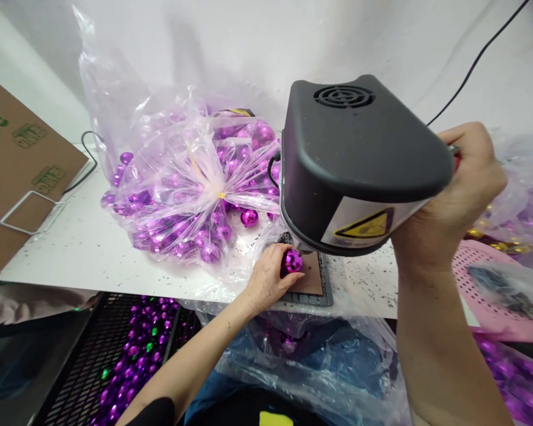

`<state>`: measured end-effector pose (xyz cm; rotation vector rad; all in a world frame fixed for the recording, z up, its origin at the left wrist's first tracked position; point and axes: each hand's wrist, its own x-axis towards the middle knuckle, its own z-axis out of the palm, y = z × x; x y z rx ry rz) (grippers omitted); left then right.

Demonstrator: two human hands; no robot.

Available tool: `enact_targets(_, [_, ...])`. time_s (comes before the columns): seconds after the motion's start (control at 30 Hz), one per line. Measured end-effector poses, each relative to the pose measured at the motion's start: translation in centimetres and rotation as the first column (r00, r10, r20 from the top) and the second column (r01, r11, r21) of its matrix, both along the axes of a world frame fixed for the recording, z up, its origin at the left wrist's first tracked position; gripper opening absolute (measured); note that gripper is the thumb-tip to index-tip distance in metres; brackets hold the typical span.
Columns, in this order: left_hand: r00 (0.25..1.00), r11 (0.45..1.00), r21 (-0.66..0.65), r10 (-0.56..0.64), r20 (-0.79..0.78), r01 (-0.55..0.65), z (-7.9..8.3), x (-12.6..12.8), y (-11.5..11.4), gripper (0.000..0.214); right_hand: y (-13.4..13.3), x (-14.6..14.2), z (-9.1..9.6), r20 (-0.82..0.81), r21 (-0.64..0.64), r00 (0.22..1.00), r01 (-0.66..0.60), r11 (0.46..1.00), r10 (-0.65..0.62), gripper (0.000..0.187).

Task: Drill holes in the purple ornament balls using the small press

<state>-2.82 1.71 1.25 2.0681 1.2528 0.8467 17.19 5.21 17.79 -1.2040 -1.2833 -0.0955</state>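
Note:
In the head view, my left hand (266, 279) grips a shiny purple mirror-ball ornament (292, 261) between thumb and fingers. The ball is held over a brown pad (308, 277) on the machine's dark base (327, 290), below a black machine housing (359, 148) with a round vent and a yellow warning label. My right hand (466, 183) is closed at the right side of the housing, around what looks like a lever; only a bit of red and metal shows there. The housing hides whatever is directly above the ball.
A tied clear bag (173, 195) of purple balls lies on the white table (71, 254), with a loose ball (249, 218) beside it. A cardboard box (22, 160) stands left. Below is a black crate (77, 361) of purple balls; a pink basket (475, 278) is right.

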Motion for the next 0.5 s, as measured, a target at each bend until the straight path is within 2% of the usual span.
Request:
enact_targets(0.1, [0.995,0.996,0.071,0.062,-0.082,-0.057,-0.4,0.9,-0.1,0.047,0.0,0.0,-0.1,0.010,0.014,1.000,-0.004,1.000,0.004,0.035])
enact_targets(0.27, [0.988,0.989,0.044,0.143,-0.062,-0.141,-1.4,2.5,0.3,0.046,0.0,0.1,-0.3,0.035,0.016,0.999,0.026,1.000,-0.027,0.039])
enact_targets(0.5, [0.994,0.994,0.031,0.104,-0.037,-0.102,-1.9,2.8,0.1,0.033,-0.1,0.3,-0.5,0.085,0.015,0.996,0.039,0.999,-0.040,0.039])
